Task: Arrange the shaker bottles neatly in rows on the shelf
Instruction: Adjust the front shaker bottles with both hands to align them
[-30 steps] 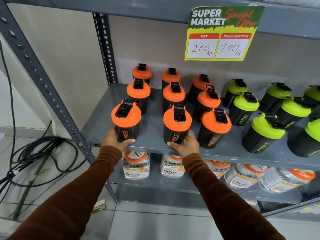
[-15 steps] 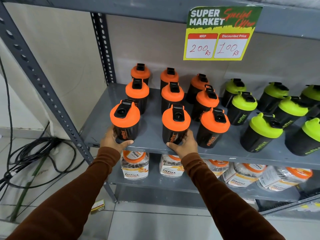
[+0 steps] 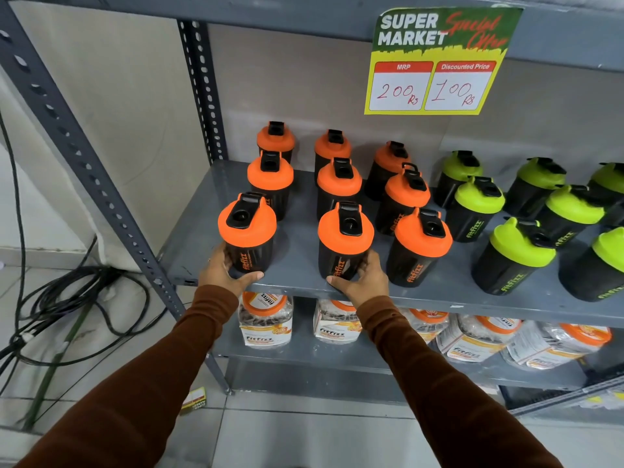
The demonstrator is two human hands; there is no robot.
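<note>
**Head view: orange rows nearly squared, front pair in hand**

Head view shows nine black plastic shaker bottles with orange lids in three rows at centre frame on the grey metal shelf (image 3: 297,261); the right-hand column leans off line. Green-lidded bottles (image 3: 479,211) at right look looser, though partly cropped. The left hand (image 3: 224,276) wraps the front-left orange-lidded bottle (image 3: 247,234); the right hand (image 3: 363,282) cups the front-middle orange-lidded bottle (image 3: 345,243), both upright at the shelf's front edge.

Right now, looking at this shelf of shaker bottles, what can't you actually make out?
All in the head view:
- Green-lidded black shaker bottle at far right: cut off by the frame edge, so the row's length is unknown.
- Back-row orange-lidded black shaker bottles: bodies hidden by the bottles in front.
- Clear orange-capped jars below: tops hidden by the grey metal shelf.
- Left hand and right hand: fingertips hidden behind the front bottles.
</note>
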